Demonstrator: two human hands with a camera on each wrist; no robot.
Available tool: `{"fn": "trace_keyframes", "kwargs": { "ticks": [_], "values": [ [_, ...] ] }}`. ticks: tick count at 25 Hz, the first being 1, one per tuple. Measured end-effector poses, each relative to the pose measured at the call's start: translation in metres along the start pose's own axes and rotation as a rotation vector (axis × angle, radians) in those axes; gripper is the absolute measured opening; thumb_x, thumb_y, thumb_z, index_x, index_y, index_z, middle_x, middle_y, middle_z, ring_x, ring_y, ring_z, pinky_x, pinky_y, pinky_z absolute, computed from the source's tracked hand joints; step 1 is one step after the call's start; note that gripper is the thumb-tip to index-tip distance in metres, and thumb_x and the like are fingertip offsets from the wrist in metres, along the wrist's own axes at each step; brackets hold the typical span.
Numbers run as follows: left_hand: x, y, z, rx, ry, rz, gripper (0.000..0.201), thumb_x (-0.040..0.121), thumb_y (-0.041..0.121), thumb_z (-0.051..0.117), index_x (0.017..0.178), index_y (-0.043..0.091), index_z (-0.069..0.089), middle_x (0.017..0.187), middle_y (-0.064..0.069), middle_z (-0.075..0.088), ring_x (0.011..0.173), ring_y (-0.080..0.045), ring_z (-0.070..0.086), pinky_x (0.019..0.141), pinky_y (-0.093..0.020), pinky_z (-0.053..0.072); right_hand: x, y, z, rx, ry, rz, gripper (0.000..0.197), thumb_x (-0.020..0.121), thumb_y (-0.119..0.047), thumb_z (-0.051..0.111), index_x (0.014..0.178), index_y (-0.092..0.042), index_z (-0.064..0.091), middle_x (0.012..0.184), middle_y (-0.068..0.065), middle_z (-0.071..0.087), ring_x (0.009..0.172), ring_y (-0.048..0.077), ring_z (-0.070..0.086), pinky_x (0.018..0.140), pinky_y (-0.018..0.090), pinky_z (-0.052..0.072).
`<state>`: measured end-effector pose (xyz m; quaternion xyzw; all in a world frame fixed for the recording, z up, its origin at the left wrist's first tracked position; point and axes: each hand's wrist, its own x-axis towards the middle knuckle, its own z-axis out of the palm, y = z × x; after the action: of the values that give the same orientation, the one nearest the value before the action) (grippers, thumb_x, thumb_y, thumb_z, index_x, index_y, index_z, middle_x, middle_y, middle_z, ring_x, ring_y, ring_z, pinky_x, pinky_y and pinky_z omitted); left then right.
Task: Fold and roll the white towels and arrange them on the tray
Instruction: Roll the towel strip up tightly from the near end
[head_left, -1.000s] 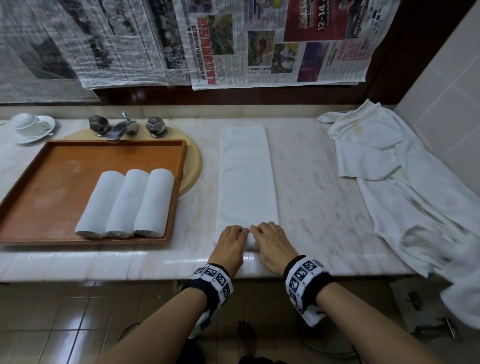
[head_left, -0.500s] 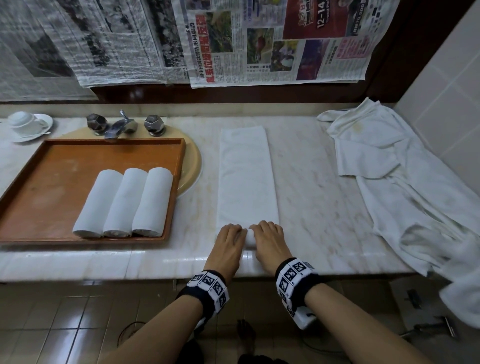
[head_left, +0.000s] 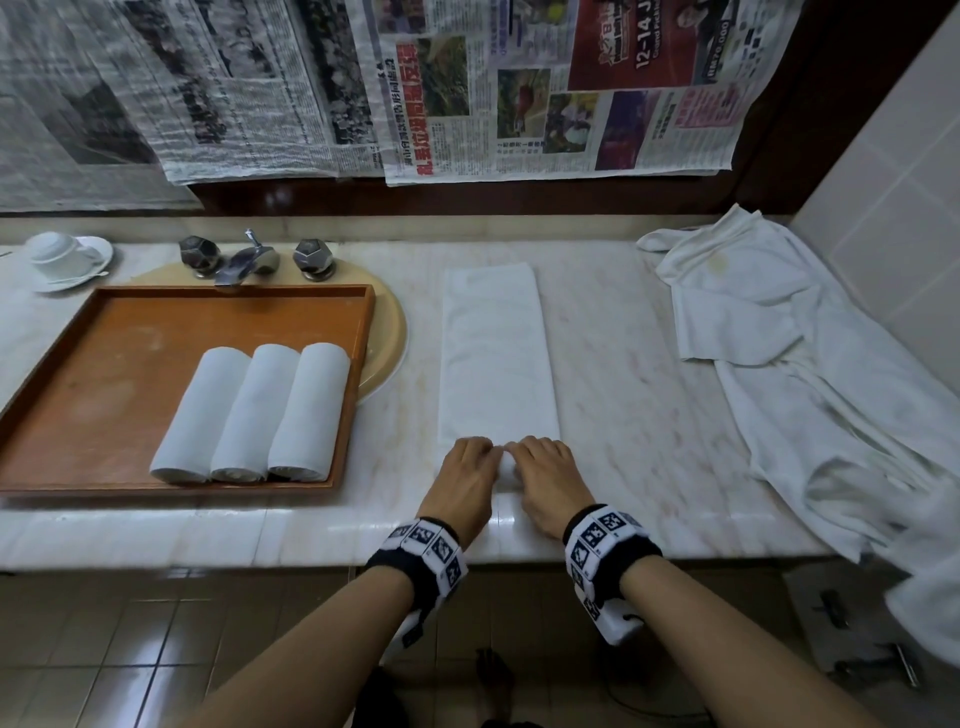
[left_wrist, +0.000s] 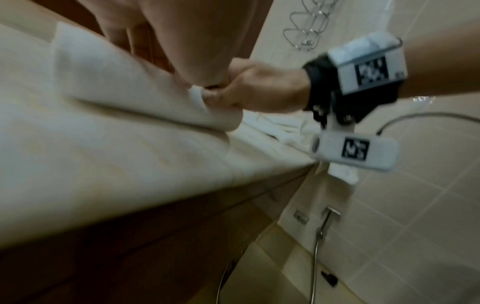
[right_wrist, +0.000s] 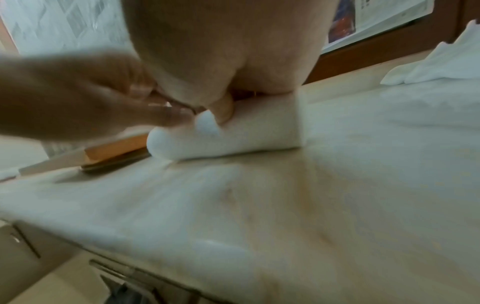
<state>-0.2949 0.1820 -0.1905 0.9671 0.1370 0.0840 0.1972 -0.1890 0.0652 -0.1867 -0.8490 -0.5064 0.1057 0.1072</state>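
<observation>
A white towel (head_left: 496, 353), folded into a long strip, lies on the marble counter and runs away from me. Its near end is rolled into a short roll (right_wrist: 233, 131). My left hand (head_left: 470, 467) and right hand (head_left: 543, 470) sit side by side on that roll, fingers curled over it and thumbs tucked at its near side. The wooden tray (head_left: 104, 364) sits to the left with three rolled white towels (head_left: 254, 410) side by side at its near right. In the left wrist view the right hand (left_wrist: 259, 88) pinches the roll's edge (left_wrist: 197, 96).
A heap of unfolded white towels (head_left: 805, 374) covers the counter's right side and hangs over its edge. A tap (head_left: 244, 257), a round basin rim (head_left: 389, 332) behind the tray, and a cup on a saucer (head_left: 62, 254) stand at the back left. Newspaper (head_left: 519, 88) covers the wall behind.
Both hands have stayed on the towel's near end and crept slightly forward, away from the counter edge, with the roll turning under them. Everything else is still.
</observation>
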Motion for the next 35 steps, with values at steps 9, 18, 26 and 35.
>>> {"fn": "trace_keyframes", "kwargs": {
  "ticks": [9, 18, 26, 35],
  "values": [
    [0.015, -0.008, 0.006, -0.009, -0.041, 0.052, 0.044, 0.065, -0.008, 0.056, 0.107, 0.001, 0.065, 0.097, -0.014, 0.064, 0.093, -0.032, 0.059, 0.087, -0.035, 0.049, -0.019, -0.008, 0.016, -0.109, 0.057, 0.034, 0.060, 0.078, -0.010, 0.026, 0.132, -0.001, 0.051, 0.125, 0.014, 0.057, 0.116, 0.030, 0.054, 0.110, 0.050, 0.032],
    [-0.015, 0.000, 0.025, 0.014, 0.113, 0.022, 0.058, 0.064, -0.008, 0.055, 0.121, 0.001, 0.052, 0.114, -0.017, 0.057, 0.107, -0.027, 0.044, 0.101, -0.034, 0.033, 0.011, -0.002, -0.001, 0.008, -0.029, 0.043, 0.049, 0.085, -0.004, 0.050, 0.132, -0.017, 0.049, 0.126, 0.001, 0.053, 0.119, 0.021, 0.047, 0.105, 0.034, 0.028],
    [0.022, -0.004, 0.010, 0.020, -0.060, -0.099, 0.037, 0.080, -0.001, 0.054, 0.115, 0.006, 0.059, 0.110, -0.011, 0.057, 0.103, -0.028, 0.050, 0.094, -0.034, 0.039, -0.005, 0.002, 0.018, -0.044, 0.189, -0.025, 0.049, 0.077, -0.008, 0.034, 0.119, -0.007, 0.059, 0.111, 0.007, 0.061, 0.102, 0.027, 0.058, 0.099, 0.037, 0.032],
    [-0.008, -0.012, 0.017, 0.041, 0.061, 0.075, 0.056, 0.066, -0.007, 0.059, 0.121, 0.000, 0.052, 0.114, -0.017, 0.060, 0.106, -0.032, 0.052, 0.099, -0.039, 0.046, 0.007, -0.003, 0.009, -0.035, 0.149, 0.041, 0.042, 0.074, -0.001, 0.059, 0.116, -0.007, 0.060, 0.109, 0.009, 0.059, 0.100, 0.028, 0.056, 0.096, 0.041, 0.045]
  ]
}}
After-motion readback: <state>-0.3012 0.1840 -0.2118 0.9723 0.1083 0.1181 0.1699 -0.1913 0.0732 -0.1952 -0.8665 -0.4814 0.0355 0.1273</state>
